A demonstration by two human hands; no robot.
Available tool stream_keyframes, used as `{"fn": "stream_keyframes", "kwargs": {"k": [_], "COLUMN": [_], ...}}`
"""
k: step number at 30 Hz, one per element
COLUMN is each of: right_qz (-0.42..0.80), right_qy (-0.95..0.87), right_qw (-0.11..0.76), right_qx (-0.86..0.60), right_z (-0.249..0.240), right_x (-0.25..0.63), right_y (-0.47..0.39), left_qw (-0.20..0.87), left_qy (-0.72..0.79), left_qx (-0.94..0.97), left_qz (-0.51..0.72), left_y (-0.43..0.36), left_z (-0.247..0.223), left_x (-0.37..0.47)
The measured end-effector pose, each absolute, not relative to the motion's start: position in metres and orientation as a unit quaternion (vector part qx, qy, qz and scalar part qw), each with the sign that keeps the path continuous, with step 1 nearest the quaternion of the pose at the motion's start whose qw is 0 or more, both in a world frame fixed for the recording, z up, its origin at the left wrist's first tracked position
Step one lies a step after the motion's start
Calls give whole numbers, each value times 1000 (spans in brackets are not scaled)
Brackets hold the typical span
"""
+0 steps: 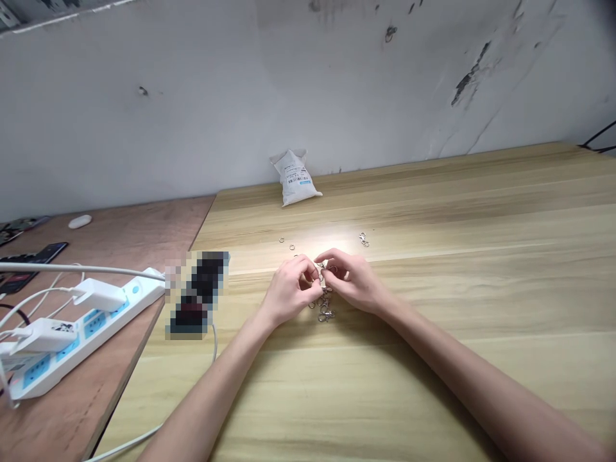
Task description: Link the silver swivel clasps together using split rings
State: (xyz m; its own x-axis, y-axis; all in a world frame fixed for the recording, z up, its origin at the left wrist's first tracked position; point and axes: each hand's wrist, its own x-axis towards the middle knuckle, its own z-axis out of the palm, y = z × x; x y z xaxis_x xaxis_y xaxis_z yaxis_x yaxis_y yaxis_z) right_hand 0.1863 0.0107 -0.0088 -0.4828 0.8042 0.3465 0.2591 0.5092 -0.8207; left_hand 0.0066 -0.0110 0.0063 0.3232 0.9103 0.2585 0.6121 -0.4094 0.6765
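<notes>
My left hand (293, 290) and my right hand (355, 280) meet over the wooden table, fingers curled into a pinch. A small metal ring (321, 278) shows between their fingertips, at the left thumb and fingers. Bits of metal also glint under the right fingers; their exact shape is too small to make out. Just below the hands lies a little heap of silvery clasps with rings (326, 315), partly hidden by them. Two loose rings, one a split-looking ring (292, 247), lie beyond my left hand. Another clasp with a ring (364, 240) rests beyond my right hand.
A white plastic packet (297, 178) with a label stands by the wall. To the left are a blurred-out device (196, 294) with a cable and a white power strip (91, 327) with chargers plugged in. A phone (45, 258) lies on the reddish board.
</notes>
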Motion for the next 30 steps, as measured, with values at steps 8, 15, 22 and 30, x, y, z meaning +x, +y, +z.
{"fn": "stream_keyframes", "kwargs": {"k": [8, 15, 22, 30], "right_qz": [592, 604, 456, 75], "right_qy": [-632, -624, -717, -868], "right_qw": [388, 346, 395, 335], "right_qx": [-315, -355, -351, -359], "right_z": [1, -1, -2, -6], "right_x": [185, 188, 188, 184], "right_y": [13, 19, 14, 9], "left_qw": [165, 116, 132, 310], "left_qy": [441, 399, 449, 524], "left_qx": [811, 830, 808, 694], "left_qz": [346, 371, 359, 383], "left_y": [-15, -19, -18, -16], "left_z": [12, 15, 17, 19], "left_x": [10, 12, 11, 8]}}
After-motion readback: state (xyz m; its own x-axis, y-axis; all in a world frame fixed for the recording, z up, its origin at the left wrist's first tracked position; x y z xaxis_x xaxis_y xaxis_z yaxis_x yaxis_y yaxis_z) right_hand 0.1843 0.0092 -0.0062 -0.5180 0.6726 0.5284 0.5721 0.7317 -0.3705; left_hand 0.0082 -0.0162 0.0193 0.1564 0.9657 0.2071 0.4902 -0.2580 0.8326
